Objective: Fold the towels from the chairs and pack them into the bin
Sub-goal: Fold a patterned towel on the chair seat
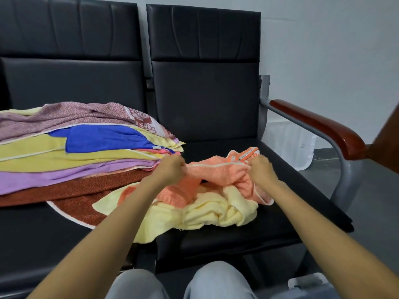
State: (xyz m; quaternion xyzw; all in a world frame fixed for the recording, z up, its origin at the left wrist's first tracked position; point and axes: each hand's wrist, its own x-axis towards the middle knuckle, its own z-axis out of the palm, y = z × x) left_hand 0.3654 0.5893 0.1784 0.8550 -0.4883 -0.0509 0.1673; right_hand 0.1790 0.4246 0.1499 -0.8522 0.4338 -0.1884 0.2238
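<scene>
An orange towel [218, 171] lies crumpled on the right black chair seat [280, 212], on top of a pale yellow towel [207, 214]. My left hand [171, 167] pinches the orange towel's left edge. My right hand [260, 168] grips its right edge near a patterned border. A pile of towels [71, 152] in pink, blue, yellow, purple and rust colours covers the left chair seat. A translucent bin [291, 143] stands on the floor behind the right chair's armrest.
A wooden armrest [319, 126] on a grey metal frame borders the right chair. Tall black backrests [205, 67] rise behind both seats. My knees in grey trousers [216, 281] are at the bottom. Part of a light plastic object [308, 283] shows at the bottom right.
</scene>
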